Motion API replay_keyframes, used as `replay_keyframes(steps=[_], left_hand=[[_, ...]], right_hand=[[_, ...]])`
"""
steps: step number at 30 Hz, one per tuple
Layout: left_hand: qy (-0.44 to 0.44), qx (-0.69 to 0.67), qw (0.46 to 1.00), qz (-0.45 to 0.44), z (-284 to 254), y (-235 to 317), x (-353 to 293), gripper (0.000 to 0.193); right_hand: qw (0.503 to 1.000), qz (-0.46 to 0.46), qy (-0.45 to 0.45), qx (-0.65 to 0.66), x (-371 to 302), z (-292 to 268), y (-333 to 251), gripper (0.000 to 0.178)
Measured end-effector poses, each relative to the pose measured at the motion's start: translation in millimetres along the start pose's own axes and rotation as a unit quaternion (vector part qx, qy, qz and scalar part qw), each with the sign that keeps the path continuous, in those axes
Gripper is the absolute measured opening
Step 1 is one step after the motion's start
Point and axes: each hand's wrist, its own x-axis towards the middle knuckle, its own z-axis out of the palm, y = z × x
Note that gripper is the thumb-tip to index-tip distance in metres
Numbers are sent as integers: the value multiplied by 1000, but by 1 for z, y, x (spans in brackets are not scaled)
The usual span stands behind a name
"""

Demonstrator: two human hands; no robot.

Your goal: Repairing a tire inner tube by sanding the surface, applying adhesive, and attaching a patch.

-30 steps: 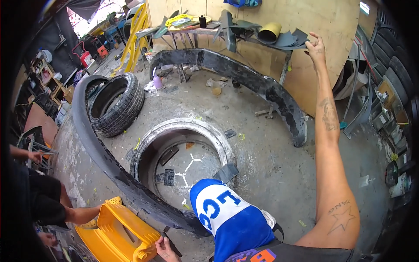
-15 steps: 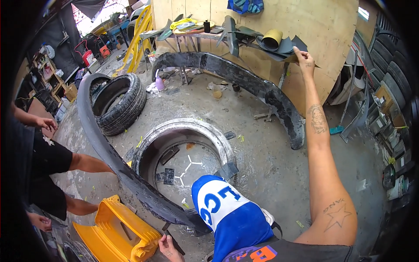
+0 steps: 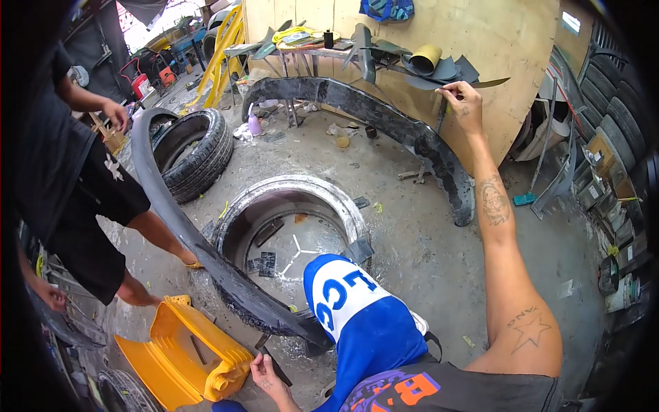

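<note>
My right arm stretches forward to the bench at the back. My right hand (image 3: pixel 464 104) is closed in a pinch on the edge of a dark thin sheet (image 3: pixel 493 83), beside other dark sheets (image 3: pixel 447 69) and a yellow roll (image 3: pixel 425 59). Low at the front, my left hand (image 3: pixel 268 378) has its fingers closed on a dark flat strip (image 3: pixel 279 368). Just left of it lies a yellow plastic moulded part (image 3: pixel 171 357). A long curved black panel (image 3: pixel 180 223) runs from near that hand over a wheel rim (image 3: pixel 237 206) to a tyre (image 3: pixel 216 147). My knee is in blue-and-white cloth (image 3: pixel 360 302).
A second curved black panel (image 3: pixel 384 113) stands across the back, before the bench. A person in black (image 3: pixel 89 199) stands at the left. Dark square pieces (image 3: pixel 266 264) lie inside the rim. Shelves with containers (image 3: pixel 628 240) line the right. A purple squeeze bottle (image 3: pixel 255 125) stands behind the tyre.
My right hand has shifted left and slightly down, and the dark sheet's pointed end now sticks out right of it. The person at left stands farther into view, one hand raised. My left hand barely moved.
</note>
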Motion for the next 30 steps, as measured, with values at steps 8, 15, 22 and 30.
replay_keyframes(steps=[8, 15, 22, 30], left_hand=[[33, -7, 999, 4, -26, -9, -13, 26], [26, 7, 1000, 7, -4, -21, -17, 27], [35, -37, 999, 16, -7, -46, -26, 25], [40, -26, 999, 15, 0, -56, -4, 26]], right_hand=[[960, 20, -2, 279, -46, -6, -110, 5], [873, -115, -164, 444, -31, -7, -256, 35], [619, -10, -336, 710, 10, 112, -419, 27], [574, 93, -348, 735, 48, 223, -476, 40]])
